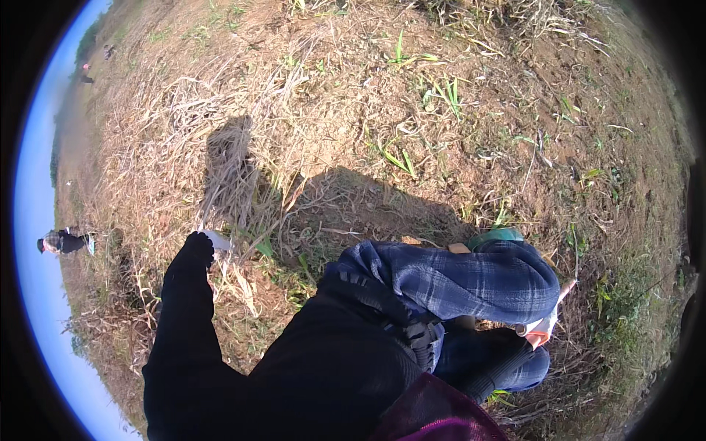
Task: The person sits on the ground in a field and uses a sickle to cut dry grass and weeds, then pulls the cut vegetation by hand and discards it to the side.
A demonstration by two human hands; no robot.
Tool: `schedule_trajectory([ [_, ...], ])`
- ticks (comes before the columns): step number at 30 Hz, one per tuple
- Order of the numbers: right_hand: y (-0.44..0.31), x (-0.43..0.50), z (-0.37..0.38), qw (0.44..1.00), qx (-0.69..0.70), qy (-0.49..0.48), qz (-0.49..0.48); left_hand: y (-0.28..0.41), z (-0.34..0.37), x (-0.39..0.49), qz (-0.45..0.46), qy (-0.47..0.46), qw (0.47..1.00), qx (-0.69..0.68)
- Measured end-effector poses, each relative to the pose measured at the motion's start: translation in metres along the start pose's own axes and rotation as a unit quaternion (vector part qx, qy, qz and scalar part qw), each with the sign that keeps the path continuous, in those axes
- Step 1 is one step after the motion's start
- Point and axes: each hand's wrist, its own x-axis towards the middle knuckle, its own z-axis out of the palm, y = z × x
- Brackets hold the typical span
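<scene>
My left hand (219, 241) shows as a small patch of white glove past the black knit cuff, beside a clump of dry grass (234, 198). Its fingers are mostly hidden, so any grip cannot be made out. Near my bent knee is my right hand (543, 328), in a white glove with an orange-red edge. A narrow pale piece (567, 288) juts out beyond it; whether this is a finger or a handle is unclear. My legs in blue plaid trousers (469, 281) are folded between the two hands.
Dry stalks, bare soil (342, 116) and green tufts (452, 96) cover the ground. A green item (495, 237), perhaps a shoe, shows by my leg. One person (66, 241) stands off to the left; small distant figures (86, 74) are farther away. Leafy weeds (618, 303) grow at right.
</scene>
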Motion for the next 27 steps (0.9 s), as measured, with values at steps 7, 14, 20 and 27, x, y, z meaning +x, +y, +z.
schedule_trajectory([
  [7,-0.006,-0.003,0.006,1.0,0.0,-0.022,-0.004,0.0,0.023,0.045,0.124,0.1,0.985,-0.065],
  [14,-0.014,-0.036,0.012,0.999,0.026,-0.036,-0.003,0.203,0.045,-0.017,0.372,0.359,0.831,0.206],
  [20,-0.023,-0.07,0.005,0.966,0.258,-0.013,0.016,0.355,0.087,-0.202,0.623,0.338,0.701,-0.075],
  [27,-0.046,-0.164,-0.078,0.903,0.409,-0.13,-0.025,0.425,0.169,-0.406,0.839,0.036,0.54,-0.047],
])
